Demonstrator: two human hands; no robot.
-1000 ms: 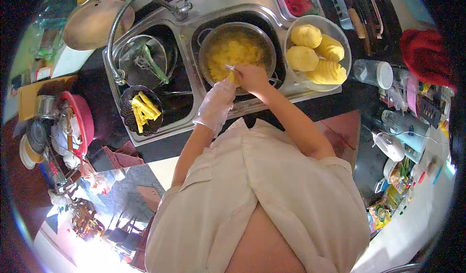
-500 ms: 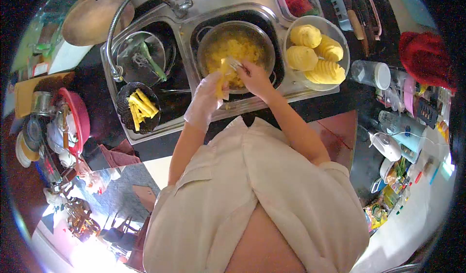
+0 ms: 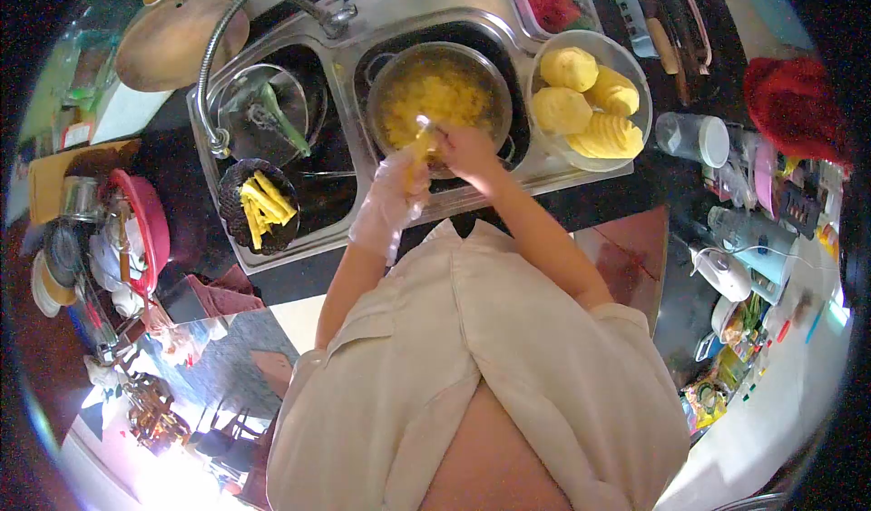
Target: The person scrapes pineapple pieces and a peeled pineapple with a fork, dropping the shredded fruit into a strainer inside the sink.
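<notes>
My left hand (image 3: pixel 392 195), in a clear plastic glove, is closed around a long yellow pineapple piece (image 3: pixel 420 151) over the near rim of a metal pot (image 3: pixel 505 89). My right hand (image 3: pixel 468 154), bare, is closed on a small knife (image 3: pixel 424 122) against the top of that piece; only a bright glint of its blade shows, and the fingers hide its handle. Cut pineapple chunks (image 3: pixel 440 93) fill the pot, which sits in the right sink basin. To the right, a clear bowl (image 3: pixel 646 103) holds several peeled pineapples (image 3: pixel 562 110).
A black basket (image 3: pixel 231 216) of pineapple strips (image 3: pixel 268 204) rests at the sink's left corner. In the left basin lies a clear lid-like dish (image 3: pixel 238 103) with a green-handled utensil (image 3: pixel 290 130). The faucet (image 3: pixel 213 66) arches over it. Knives (image 3: pixel 662 48) lie at the upper right.
Both hands have shifted slightly; the right hand has moved a little left and down, closer to the left hand. The pineapple piece stays in the left hand's grip.
</notes>
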